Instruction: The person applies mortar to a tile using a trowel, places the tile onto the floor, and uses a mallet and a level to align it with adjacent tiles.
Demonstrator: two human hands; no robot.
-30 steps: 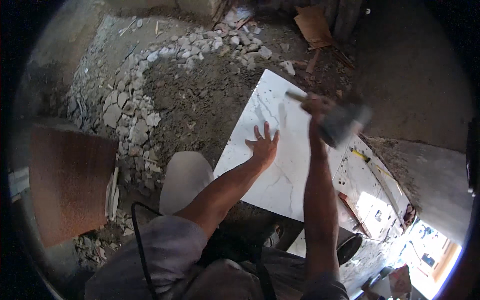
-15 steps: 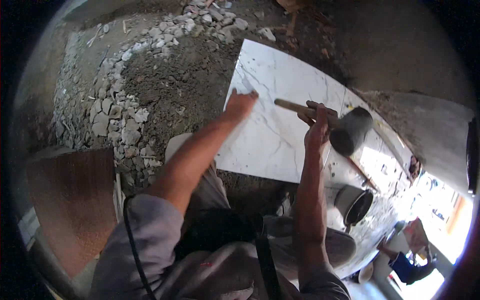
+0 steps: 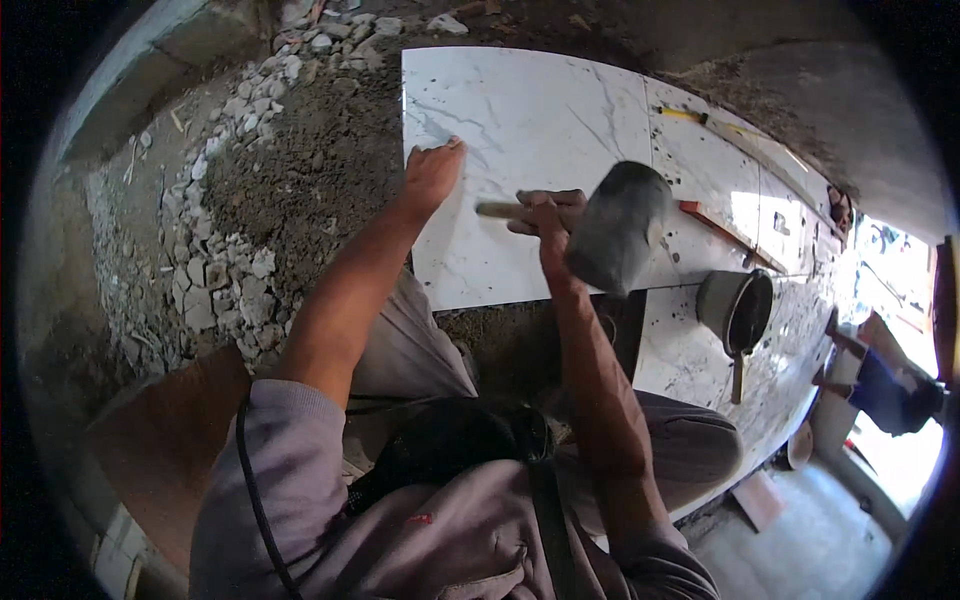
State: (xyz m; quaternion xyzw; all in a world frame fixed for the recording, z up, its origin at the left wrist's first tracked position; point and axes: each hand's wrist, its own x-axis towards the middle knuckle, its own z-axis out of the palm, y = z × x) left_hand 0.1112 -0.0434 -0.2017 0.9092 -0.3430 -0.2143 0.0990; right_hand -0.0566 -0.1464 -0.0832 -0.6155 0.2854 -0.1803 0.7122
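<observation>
My left hand [image 3: 433, 172] rests on the left part of a large white marble-patterned tile [image 3: 540, 110], thumb and fingers apart, holding nothing. My right hand [image 3: 548, 212] is wrapped round the wooden handle of a mallet [image 3: 620, 228]. The mallet's thick dark grey head is raised over the tile's right half and hides part of its surface and near edge. Dark specks and grey veins mark the tile, whose left edge borders loose soil.
Loose soil [image 3: 310, 170] and rubble [image 3: 215, 280] lie left. More laid tiles carry a bucket [image 3: 712, 300], a red-brown bar [image 3: 730, 235] and a long straightedge [image 3: 765, 160]. A brown board [image 3: 170, 440] stands lower left. Another person [image 3: 890, 390] is at far right.
The view has shifted, so the tile sits farther left. The mallet head looks larger and has tilted in my right hand. My left hand remains on the tile.
</observation>
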